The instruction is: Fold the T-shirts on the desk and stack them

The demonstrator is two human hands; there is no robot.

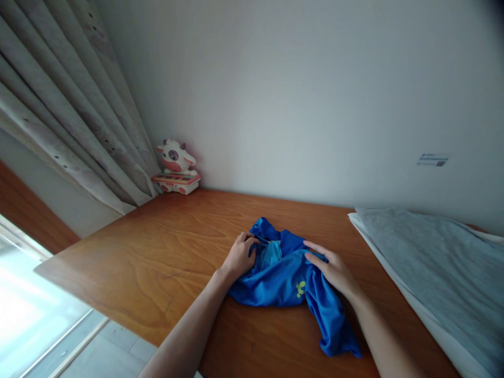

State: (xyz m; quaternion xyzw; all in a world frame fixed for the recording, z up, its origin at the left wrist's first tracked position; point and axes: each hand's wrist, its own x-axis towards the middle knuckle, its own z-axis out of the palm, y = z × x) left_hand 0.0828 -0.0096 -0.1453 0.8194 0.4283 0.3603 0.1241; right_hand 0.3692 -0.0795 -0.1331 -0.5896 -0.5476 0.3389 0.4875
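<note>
Blue garment point(271, 286) bunched at lower centre of frame, sleeve point(333, 317) trailing lower right; neither laid flat nor folded, we judge. Our left hand point(240, 255) curled at its opening, grip unclear; our right hand point(333, 269) spread on fabric. Wooden surface point(169, 252) beneath; cow toy point(175, 168) left of centre, curtain point(71, 94) upper left, grey cloth point(433, 262) lower right.

A shiny blue garment point(268, 286), yellow-green logo point(301, 289) showing, lies rumpled on the worktop point(157, 252), short of its far edge.
</note>
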